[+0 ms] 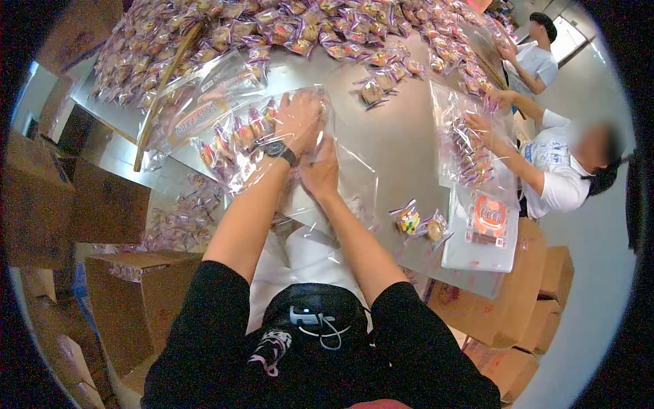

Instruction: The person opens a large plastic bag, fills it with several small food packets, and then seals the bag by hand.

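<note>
Hands are set close together on a clear plastic bag (354, 183) that is laid flat on the steel table (402, 153). The left hand (298, 121) (the one with the dark wristwatch) is placed palm down on the far part of the bag, its fingers closed on the film above the wrapped snacks (242, 133) packed inside. The right hand (319, 170) is placed just beside it, nearer the body, on the same film; whether it grips or only presses cannot be told. The filled part of the bag is seen to the left of both hands and the flat, empty part to their right, so its long axis is laid from upper left to lower right. The left hand is found nearer the packed snacks. Two loose snacks (409, 219) are seen well apart to the right, near a stack of flat bags (485, 238).
</note>
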